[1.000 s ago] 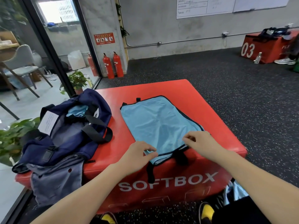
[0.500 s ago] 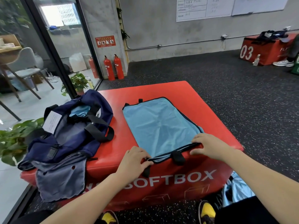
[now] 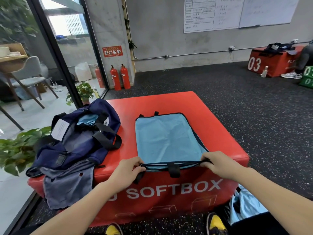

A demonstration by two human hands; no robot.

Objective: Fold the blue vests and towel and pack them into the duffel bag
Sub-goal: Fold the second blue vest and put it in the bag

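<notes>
Pinching the near black-trimmed edge of the blue vest (image 3: 166,138) at its two corners, my left hand (image 3: 126,169) and right hand (image 3: 217,164) reach forward with arms extended over the near rim of the red soft box (image 3: 225,133). The vest lies flat on the box's right half. The open navy duffel bag (image 3: 81,138) sits to the left, a grey towel (image 3: 67,185) hanging off the near edge beside it.

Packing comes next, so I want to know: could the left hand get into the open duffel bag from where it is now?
Probably yes. The duffel bag lies open on the box, just left of the left hand, with nothing between them. That hand first has to release the vest edge it grips.
</notes>
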